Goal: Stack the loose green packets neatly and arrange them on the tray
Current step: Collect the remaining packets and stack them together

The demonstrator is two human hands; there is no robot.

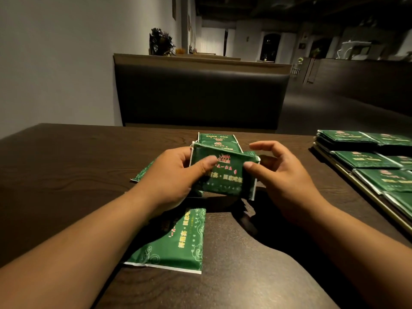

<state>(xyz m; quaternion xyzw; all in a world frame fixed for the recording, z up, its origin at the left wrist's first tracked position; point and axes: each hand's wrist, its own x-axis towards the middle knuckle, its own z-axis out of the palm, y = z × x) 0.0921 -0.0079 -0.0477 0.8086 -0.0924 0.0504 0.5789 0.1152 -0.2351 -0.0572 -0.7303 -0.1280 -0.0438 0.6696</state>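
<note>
— Left hand (174, 175) grips the held green packets (223, 175) at one end and right hand (283, 177) pinches the other; their long axis runs between the hands.
— And the tray (361, 186)?
— Well beyond the right hand, which is nearer.

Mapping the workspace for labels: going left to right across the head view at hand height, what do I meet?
left hand → held green packet → right hand → tray bearing stacked packets
</note>
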